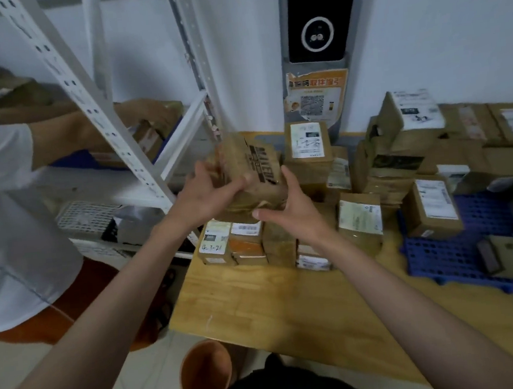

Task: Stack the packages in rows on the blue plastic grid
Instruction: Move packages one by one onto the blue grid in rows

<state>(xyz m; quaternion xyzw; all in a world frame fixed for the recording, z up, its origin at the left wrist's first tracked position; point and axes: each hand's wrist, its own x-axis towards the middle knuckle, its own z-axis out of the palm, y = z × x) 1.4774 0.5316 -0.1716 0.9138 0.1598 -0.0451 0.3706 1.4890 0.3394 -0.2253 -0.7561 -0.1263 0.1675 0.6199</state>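
Brown cardboard package (249,176) held between left hand (205,195) and right hand (288,213), fingers curled round it; black print blurred, possibly illegible lettering.

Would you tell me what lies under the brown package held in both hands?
Under the brown package, gripped by the left hand and right hand, stands a row of small labelled boxes on the wooden board. The hands and package cover the boxes directly beneath.

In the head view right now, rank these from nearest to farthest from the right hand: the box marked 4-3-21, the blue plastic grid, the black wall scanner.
From the right hand:
1. box marked 4-3-21, just lower left.
2. blue plastic grid, far right.
3. black wall scanner, high on the wall.
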